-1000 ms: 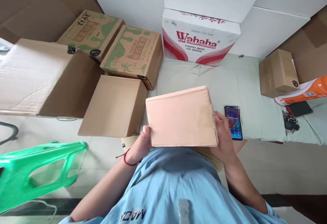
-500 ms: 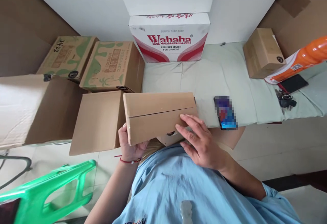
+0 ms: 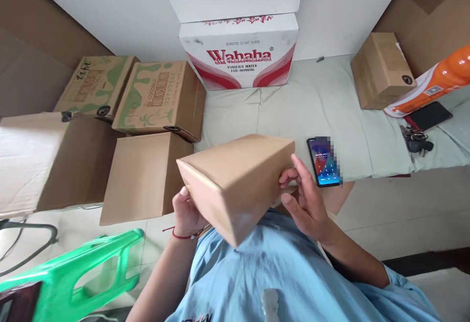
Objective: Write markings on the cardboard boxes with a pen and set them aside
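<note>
A plain brown cardboard box [image 3: 238, 180] is held tilted in front of my blue shirt, one corner pointing down toward me. My left hand [image 3: 188, 210] grips its left end, with the thumb on the near face and the other fingers mostly hidden beneath. At the right end, my right hand [image 3: 303, 197] has its fingers apart, the fingertips at the box's side. A lit phone [image 3: 323, 163] lies on the pale green cloth [image 3: 282, 111] just right of the box.
A Wahaha carton [image 3: 240, 55] stands at the back. Several brown boxes, one a coconut carton [image 3: 157, 97], are on the left. At right are a small box [image 3: 382, 72], an orange bottle [image 3: 436, 84] and keys [image 3: 416, 141]. A green stool [image 3: 73, 273] stands lower left.
The box has been turned and tilted, so its seamed face is out of sight and a corner points down. My right hand has moved right, from the front face to the right end.
</note>
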Motion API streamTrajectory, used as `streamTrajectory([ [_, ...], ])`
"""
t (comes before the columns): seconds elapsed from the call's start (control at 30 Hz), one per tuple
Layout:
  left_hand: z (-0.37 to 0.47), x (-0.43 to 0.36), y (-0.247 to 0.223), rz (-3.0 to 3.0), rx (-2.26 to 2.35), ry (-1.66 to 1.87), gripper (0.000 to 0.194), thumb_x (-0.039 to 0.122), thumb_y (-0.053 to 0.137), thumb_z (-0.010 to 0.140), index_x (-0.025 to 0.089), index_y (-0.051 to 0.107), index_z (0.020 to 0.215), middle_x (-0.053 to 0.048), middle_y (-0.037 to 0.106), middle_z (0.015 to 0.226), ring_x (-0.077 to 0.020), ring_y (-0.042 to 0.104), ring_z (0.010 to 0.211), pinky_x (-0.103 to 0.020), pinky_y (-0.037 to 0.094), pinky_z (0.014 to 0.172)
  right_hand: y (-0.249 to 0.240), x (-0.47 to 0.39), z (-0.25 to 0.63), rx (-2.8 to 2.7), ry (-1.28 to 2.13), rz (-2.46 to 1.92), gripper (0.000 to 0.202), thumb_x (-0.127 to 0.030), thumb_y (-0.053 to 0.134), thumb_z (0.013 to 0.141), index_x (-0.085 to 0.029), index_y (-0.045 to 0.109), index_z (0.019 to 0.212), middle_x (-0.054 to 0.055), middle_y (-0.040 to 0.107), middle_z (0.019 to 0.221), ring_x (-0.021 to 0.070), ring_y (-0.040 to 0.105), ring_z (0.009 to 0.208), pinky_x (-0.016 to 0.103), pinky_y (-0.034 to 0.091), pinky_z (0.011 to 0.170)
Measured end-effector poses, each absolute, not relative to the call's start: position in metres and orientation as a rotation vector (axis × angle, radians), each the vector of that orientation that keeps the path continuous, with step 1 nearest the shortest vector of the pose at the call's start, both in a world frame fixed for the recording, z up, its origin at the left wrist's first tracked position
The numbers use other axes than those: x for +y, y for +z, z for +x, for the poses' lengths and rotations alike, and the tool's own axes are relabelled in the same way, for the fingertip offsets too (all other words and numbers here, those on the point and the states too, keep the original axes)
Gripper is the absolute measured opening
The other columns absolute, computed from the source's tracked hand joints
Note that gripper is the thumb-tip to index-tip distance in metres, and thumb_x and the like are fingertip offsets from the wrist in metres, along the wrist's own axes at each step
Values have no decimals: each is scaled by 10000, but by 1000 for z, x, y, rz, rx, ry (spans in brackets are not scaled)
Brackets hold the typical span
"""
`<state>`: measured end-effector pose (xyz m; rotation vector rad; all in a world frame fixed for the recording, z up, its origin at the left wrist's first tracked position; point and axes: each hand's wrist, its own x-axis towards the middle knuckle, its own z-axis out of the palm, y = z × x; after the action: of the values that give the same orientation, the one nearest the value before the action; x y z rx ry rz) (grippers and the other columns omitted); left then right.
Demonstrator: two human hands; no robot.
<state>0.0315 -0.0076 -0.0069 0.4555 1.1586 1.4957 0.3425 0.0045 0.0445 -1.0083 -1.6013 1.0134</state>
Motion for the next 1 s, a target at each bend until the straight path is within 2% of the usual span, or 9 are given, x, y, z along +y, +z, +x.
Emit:
streamTrajectory([
  [0.1,40,2,-1,508,1116,1492,400,535,1015,669,237,824,855,-1,833,829,-186,760,670,-263,669,597,30,2,342,-1456,1215,-1035,814,-556,613,1128,-368,239,1826,78,680,1258,229,698,1128,420,650,1035],
  [0.2,45,10,4,579,1107,1464,426,519,1032,640,246,861,919,-5,825,852,-174,764,690,-264,678,639,22,1,339,-1348,1355,-1048,869,-648,588,1113,-317,222,1828,112,698,1314,253,719,1166,443,654,1051],
  [0.3,48,15,8,661,1129,1466,419,504,1015,656,251,882,962,-44,836,944,-246,815,927,-320,703,815,23,2,339,-1276,1399,-1059,897,-691,566,1104,-291,215,1826,134,711,1373,280,726,1234,460,652,1077],
  [0.4,48,16,9,739,1145,1394,469,494,982,675,238,897,1058,-107,856,1084,-359,793,1172,-450,683,1010,26,5,342,-1271,1394,-1135,869,-661,584,1106,-291,250,1818,142,702,1448,295,714,1303,461,636,1116],
  [0.5,44,15,9,826,1068,1251,606,676,899,750,194,894,1118,-162,855,1143,-427,784,1188,-538,659,1044,26,9,346,-1363,1295,-1244,807,-597,613,1110,-301,317,1800,135,701,1428,295,716,1261,480,627,1123],
  [0.6,38,12,12,933,1065,1122,768,810,831,815,164,868,1228,-194,843,1210,-418,795,1160,-474,658,989,22,11,347,-1508,1134,-1281,740,-542,636,1107,-308,399,1768,130,682,1360,286,700,1177,498,638,1075],
  [0.73,37,5,22,1073,1119,958,708,529,973,828,184,786,1417,-182,830,1297,-352,808,1156,-369,656,946,21,10,346,-1585,1022,-1220,764,-502,680,1087,-327,381,1767,133,635,1374,288,681,1168,502,649,1027],
  [0.87,42,4,22,1210,1077,1060,724,275,995,817,259,736,1493,-168,743,1503,-356,675,1476,-407,615,1154,21,10,344,-1523,1007,-1215,647,-436,723,1062,-324,486,1654,134,588,1460,293,650,1302,492,643,1090],
  [1.0,48,7,9,1217,1043,1199,646,216,968,836,278,748,1441,-179,695,1573,-379,531,1626,-455,645,1144,13,11,343,-1430,1059,-1192,411,-385,740,1051,-306,575,1419,89,654,1339,219,712,1147,430,668,1062],
])
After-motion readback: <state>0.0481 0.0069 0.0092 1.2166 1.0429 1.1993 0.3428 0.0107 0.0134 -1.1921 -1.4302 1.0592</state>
